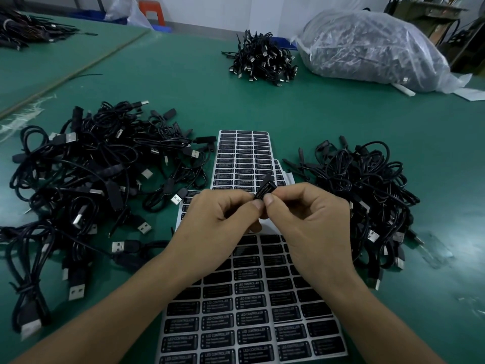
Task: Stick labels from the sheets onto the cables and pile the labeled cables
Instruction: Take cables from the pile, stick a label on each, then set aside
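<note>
Left hand (220, 215) and right hand (308, 216) pinch 1 black cable block (265, 188) (fingers curled) over label sheets (249, 324).

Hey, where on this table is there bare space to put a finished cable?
Bare green table lies beyond the label sheets, bordered by the left cable pile, the far cable pile and the plastic bag. Another strip runs right of the right cable pile. The near middle is crowded with sheets.

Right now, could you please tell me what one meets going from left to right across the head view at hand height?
Left cable pile → left hand → cable controller pinched by both hands → right hand → right cable pile.
</note>
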`<state>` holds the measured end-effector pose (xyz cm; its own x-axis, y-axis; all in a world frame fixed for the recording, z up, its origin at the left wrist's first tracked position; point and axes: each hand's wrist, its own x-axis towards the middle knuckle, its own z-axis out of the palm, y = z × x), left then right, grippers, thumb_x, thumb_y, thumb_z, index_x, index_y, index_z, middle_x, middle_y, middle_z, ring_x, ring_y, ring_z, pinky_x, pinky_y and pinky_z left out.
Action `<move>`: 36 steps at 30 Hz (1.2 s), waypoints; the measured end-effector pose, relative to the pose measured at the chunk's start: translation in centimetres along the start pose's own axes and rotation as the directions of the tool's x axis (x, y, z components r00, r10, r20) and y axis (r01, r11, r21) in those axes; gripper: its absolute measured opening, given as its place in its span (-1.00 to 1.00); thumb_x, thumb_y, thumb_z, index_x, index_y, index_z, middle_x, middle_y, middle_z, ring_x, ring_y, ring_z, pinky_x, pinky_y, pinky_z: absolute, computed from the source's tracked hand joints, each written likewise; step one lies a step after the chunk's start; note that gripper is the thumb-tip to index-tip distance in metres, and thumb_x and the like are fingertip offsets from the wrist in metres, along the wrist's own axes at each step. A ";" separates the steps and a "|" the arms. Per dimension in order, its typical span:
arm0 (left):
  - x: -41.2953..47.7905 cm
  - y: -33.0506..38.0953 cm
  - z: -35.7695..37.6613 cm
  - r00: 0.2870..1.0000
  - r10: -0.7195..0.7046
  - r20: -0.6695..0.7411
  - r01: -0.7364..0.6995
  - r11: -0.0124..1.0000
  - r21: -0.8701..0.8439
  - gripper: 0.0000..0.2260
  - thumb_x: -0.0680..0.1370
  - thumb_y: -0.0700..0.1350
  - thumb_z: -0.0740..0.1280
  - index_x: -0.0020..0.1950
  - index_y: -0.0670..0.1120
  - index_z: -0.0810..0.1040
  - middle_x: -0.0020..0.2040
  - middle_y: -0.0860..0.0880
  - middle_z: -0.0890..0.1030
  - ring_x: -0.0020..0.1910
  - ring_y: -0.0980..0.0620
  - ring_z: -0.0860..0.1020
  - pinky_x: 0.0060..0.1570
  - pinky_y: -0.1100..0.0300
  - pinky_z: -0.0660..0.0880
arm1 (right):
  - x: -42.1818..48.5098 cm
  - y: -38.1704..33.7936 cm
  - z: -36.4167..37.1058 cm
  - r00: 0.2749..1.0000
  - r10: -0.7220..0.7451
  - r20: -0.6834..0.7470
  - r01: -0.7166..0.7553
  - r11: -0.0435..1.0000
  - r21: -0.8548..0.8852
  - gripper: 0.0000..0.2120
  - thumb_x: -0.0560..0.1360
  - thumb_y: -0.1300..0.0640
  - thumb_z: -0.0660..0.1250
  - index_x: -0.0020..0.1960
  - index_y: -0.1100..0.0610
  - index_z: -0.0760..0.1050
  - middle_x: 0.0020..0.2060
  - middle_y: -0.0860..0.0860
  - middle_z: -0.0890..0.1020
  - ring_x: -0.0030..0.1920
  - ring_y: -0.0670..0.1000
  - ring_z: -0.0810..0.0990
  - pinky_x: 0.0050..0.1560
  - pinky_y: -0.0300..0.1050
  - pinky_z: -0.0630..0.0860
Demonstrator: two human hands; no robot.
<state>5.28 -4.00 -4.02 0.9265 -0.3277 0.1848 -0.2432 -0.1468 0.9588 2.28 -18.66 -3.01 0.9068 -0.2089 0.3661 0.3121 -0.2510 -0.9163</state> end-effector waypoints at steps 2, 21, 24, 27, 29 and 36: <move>0.0 0.0 0.0 1.000 -0.002 -0.005 0.002 1.000 0.005 -0.75 0.54 0.01 0.27 -0.23 0.00 0.69 -0.36 0.04 0.64 -0.30 0.14 0.63 -0.18 0.06 0.60 | 0.0 0.1 0.0 1.000 0.003 0.001 -0.003 1.000 0.001 -0.87 0.47 0.31 0.45 -0.18 0.10 0.65 -0.30 -0.05 0.70 -0.25 -0.03 0.70 -0.20 -0.25 0.61; 0.1 0.0 -0.1 0.998 0.046 -0.035 -0.044 0.998 0.051 -0.73 0.55 -0.02 0.28 -0.25 -0.06 0.70 -0.36 0.01 0.66 -0.32 -0.01 0.63 -0.23 0.01 0.62 | -0.3 0.0 0.0 0.999 -0.004 -0.041 0.005 0.999 0.039 -0.91 0.43 0.26 0.51 -0.14 0.09 0.66 -0.28 -0.06 0.71 -0.25 -0.03 0.71 -0.20 -0.25 0.61; 0.0 0.1 -0.1 0.997 0.050 -0.053 -0.047 0.997 0.058 -0.72 0.54 -0.02 0.28 -0.29 -0.03 0.68 -0.38 0.01 0.65 -0.35 0.05 0.61 -0.26 0.10 0.59 | -0.1 0.0 -0.2 0.996 0.020 -0.088 -0.012 0.997 0.081 -0.78 0.38 0.24 0.57 -0.08 0.09 0.57 -0.24 -0.02 0.71 -0.22 -0.02 0.71 -0.17 -0.25 0.61; 0.0 0.2 0.0 0.997 0.058 -0.049 -0.056 0.997 0.055 -0.71 0.55 -0.01 0.28 -0.30 -0.04 0.67 -0.39 0.01 0.64 -0.35 -0.04 0.61 -0.27 -0.02 0.60 | -0.1 0.1 -0.1 0.998 0.020 -0.063 -0.013 0.995 0.103 -0.72 0.40 0.26 0.55 0.01 0.07 0.52 -0.24 -0.01 0.72 -0.22 -0.01 0.72 -0.17 -0.24 0.61; 0.0 0.1 0.0 0.997 0.072 -0.032 -0.070 0.996 0.047 -0.69 0.55 0.03 0.29 -0.30 -0.07 0.67 -0.40 -0.01 0.62 -0.36 -0.14 0.58 -0.30 -0.08 0.57 | 0.0 0.3 0.0 0.998 0.040 -0.048 -0.034 0.993 0.111 -0.70 0.42 0.23 0.54 0.08 0.05 0.53 -0.22 -0.02 0.72 -0.21 -0.01 0.72 -0.16 -0.24 0.61; -0.2 -0.3 0.2 0.988 0.152 0.022 -0.153 0.983 0.099 -0.73 0.58 0.06 0.30 -0.30 0.08 0.63 -0.49 -0.05 0.48 -0.50 0.12 0.35 -0.47 0.26 0.31 | 0.1 0.2 0.1 0.999 0.049 0.000 -0.048 0.987 0.155 -0.88 0.40 0.02 0.49 -0.08 0.02 0.67 -0.25 0.02 0.70 -0.24 -0.05 0.67 -0.19 -0.28 0.57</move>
<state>5.13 -4.06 -4.39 0.8723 -0.3668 0.3234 -0.4094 -0.1863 0.8931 2.50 -18.67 -3.18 0.9209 -0.2212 0.3209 0.3082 -0.0909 -0.9470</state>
